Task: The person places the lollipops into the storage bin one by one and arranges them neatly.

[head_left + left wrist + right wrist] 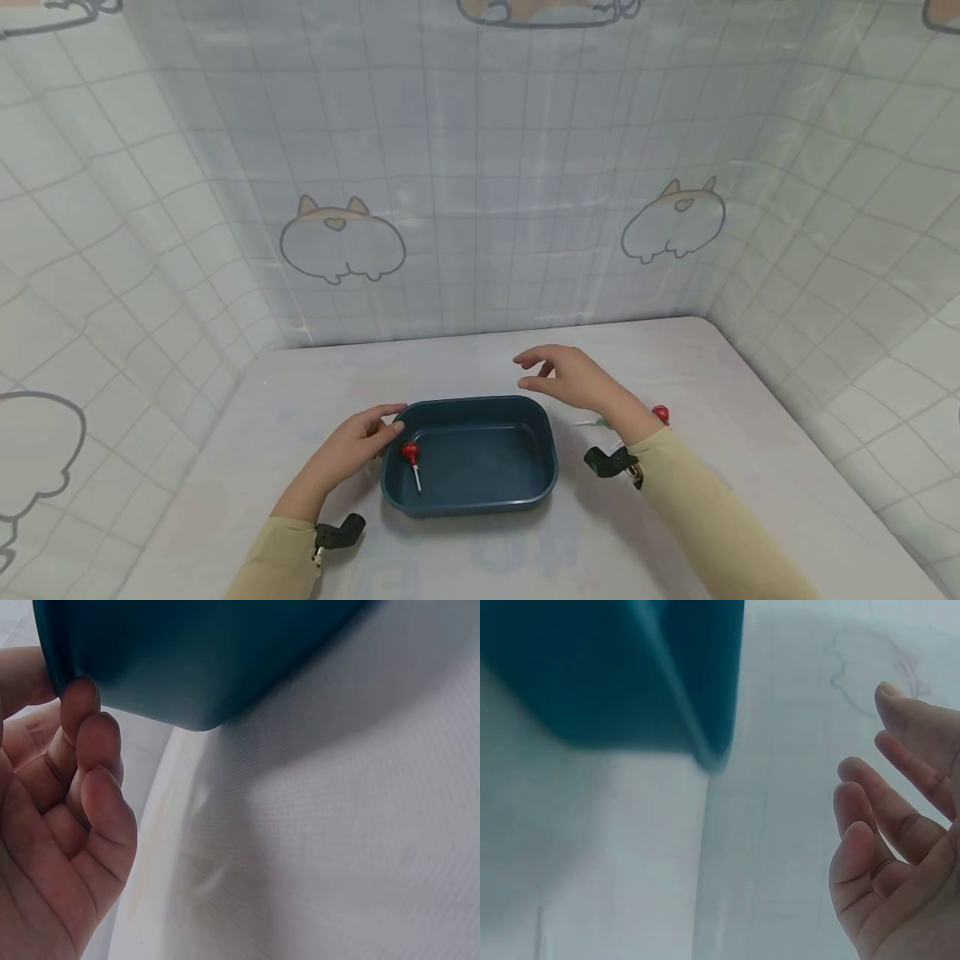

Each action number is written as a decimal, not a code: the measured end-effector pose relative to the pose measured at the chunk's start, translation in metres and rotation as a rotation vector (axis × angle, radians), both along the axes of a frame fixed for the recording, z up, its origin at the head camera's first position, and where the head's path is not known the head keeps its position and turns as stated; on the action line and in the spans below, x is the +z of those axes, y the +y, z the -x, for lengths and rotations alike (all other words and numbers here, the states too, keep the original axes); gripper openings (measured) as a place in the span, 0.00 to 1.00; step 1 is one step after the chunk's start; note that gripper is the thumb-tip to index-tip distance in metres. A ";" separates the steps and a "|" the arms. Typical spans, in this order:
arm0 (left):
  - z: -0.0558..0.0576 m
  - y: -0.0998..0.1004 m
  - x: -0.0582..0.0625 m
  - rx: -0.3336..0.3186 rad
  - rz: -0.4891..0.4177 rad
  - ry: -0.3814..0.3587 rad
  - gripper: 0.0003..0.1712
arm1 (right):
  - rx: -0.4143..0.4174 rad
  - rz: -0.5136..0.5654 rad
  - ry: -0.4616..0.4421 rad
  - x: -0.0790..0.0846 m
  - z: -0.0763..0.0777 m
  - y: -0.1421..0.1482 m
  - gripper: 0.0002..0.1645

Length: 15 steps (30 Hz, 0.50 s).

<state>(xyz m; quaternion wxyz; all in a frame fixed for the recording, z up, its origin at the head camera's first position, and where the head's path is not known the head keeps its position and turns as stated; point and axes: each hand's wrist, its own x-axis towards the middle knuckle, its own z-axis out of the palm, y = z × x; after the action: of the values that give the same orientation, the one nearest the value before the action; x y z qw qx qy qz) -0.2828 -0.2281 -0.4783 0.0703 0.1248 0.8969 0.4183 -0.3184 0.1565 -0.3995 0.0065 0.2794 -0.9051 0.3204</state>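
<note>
Beside your left hand [360, 442], gripping the tray [483, 457], one lollipop [410, 451] is in; right of your empty, loose-fingered right hand [572, 377], a red candy [661, 413] is still out.

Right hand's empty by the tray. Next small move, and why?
Probably lower the right hand toward the red lollipop on the table, near the right forearm. That hand holds nothing, this lollipop lies outside the tray, one already lies inside, and the left hand grips the tray's rim.
</note>
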 end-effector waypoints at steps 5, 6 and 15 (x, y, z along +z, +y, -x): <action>0.000 0.000 -0.001 0.013 -0.001 -0.006 0.26 | -0.056 0.036 -0.028 -0.006 -0.003 0.023 0.25; 0.000 0.000 -0.001 0.014 0.000 -0.006 0.26 | -0.066 0.036 -0.030 -0.008 -0.003 0.028 0.24; 0.001 -0.001 -0.003 0.011 -0.002 -0.004 0.25 | -0.155 0.018 -0.044 -0.022 -0.007 0.067 0.25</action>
<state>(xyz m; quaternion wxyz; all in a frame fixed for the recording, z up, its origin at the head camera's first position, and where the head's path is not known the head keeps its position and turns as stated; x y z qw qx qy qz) -0.2834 -0.2286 -0.4817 0.0699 0.1190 0.8971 0.4196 -0.3115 0.2235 -0.4218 0.0139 0.2014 -0.9209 0.3334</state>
